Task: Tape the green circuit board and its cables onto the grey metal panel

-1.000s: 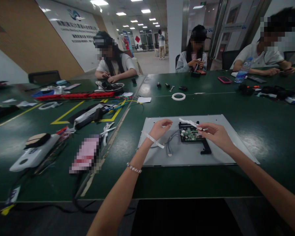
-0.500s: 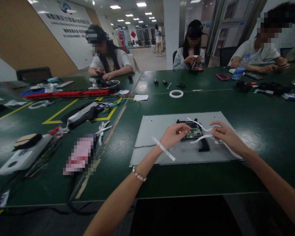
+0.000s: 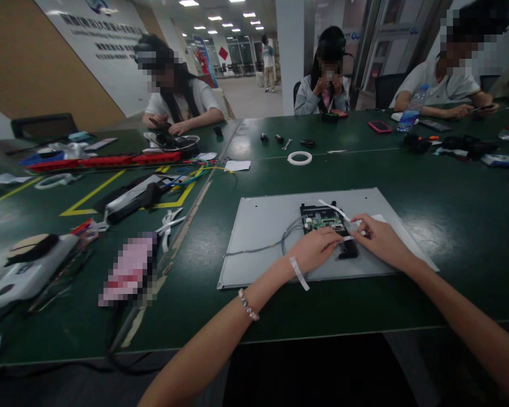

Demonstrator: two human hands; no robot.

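A grey metal panel (image 3: 263, 226) lies flat on the green table (image 3: 449, 198) in front of me. On it sits a small green circuit board (image 3: 322, 221) in a black bracket, with grey cables (image 3: 280, 244) running off to the left. My left hand (image 3: 316, 250) and my right hand (image 3: 377, 240) meet just below the board, fingers pinched on a thin white strip (image 3: 337, 212) that runs up over the board. A piece of white strip sticks to my left wrist, beside a bead bracelet.
A roll of white tape (image 3: 299, 158) lies beyond the panel. To the left are a silver-and-black device (image 3: 131, 199), coloured wires, white ties and a white device (image 3: 21, 271). Three people sit working along the far side, with a water bottle (image 3: 411, 116) and a pink phone (image 3: 379, 126).
Both hands came down and together from above the board to its near edge, bringing the white strip with them. The camera has tilted a little downward and rightward.
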